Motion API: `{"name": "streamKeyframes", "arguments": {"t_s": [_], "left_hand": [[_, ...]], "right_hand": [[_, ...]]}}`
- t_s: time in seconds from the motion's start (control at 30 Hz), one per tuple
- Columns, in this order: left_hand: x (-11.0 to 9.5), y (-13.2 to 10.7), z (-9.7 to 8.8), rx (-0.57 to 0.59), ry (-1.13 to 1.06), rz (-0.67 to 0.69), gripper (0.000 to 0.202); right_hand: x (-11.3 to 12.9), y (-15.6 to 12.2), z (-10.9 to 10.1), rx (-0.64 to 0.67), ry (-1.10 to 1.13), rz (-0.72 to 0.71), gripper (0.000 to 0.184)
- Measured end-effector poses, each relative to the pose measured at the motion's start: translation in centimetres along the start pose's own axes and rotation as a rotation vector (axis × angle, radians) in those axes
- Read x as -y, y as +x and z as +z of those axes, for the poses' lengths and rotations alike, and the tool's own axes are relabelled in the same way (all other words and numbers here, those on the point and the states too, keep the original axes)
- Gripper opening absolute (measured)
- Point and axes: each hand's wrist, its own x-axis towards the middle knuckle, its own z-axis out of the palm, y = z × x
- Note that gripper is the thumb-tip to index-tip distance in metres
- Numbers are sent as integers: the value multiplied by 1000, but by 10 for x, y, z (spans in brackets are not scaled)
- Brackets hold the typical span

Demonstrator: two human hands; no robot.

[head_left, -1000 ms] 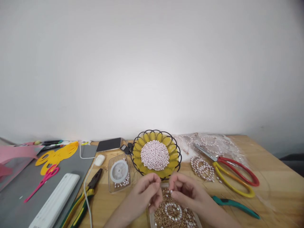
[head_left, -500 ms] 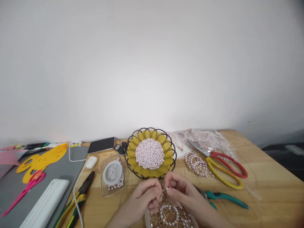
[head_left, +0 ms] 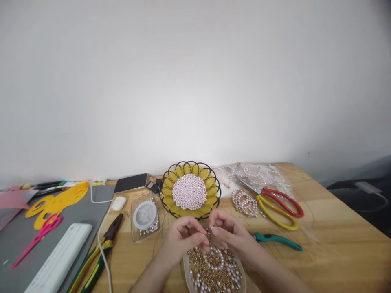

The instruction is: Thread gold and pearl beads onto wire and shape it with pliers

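Observation:
My right hand [head_left: 233,238] pinches a small white bead [head_left: 213,229] between thumb and forefinger. Close beside it, my left hand [head_left: 187,238] has thumb and forefinger brought together, but whatever they grip is too fine to make out. Both hands are over the back of a pale tray [head_left: 186,270] full of small gold beads [head_left: 197,260], with larger pearly beads among them. A curved string of pearl beads [head_left: 222,262] rests on the gold ones below my fingers. Just behind the hands stands a yellow basket with a black wire rim [head_left: 214,191], holding many pinkish pearl beads [head_left: 189,192].
At right lie red-and-yellow-handled scissors [head_left: 275,201], teal-handled pliers [head_left: 279,240], coiled pearl strands [head_left: 244,202] and plastic bags [head_left: 262,175]. Leftward are a clear box with a spool [head_left: 145,215], long-nosed pliers [head_left: 106,238], a phone [head_left: 131,183], a white power strip [head_left: 59,260] and pink scissors [head_left: 39,236].
My view has shifted, showing more of the tray. My left hand's fingers have loosened and spread somewhat from their tighter curl, while my right keeps its pinch on the bead.

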Motion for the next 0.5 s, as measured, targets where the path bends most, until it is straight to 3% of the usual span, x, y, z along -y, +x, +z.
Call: {"name": "streamKeyframes", "arguments": {"t_s": [0.13,0.37,0.5], "left_hand": [[-4,-1,4,-29,68,66,50],[-23,-8,1,-50,280,174,46],[-24,-12,-4,-32,401,223,37]], "right_hand": [[-10,1,-8,36,5,-38,16],[-13,4,-12,49,-50,-57,20],[-12,4,-12,50,-113,-65,19]]}}
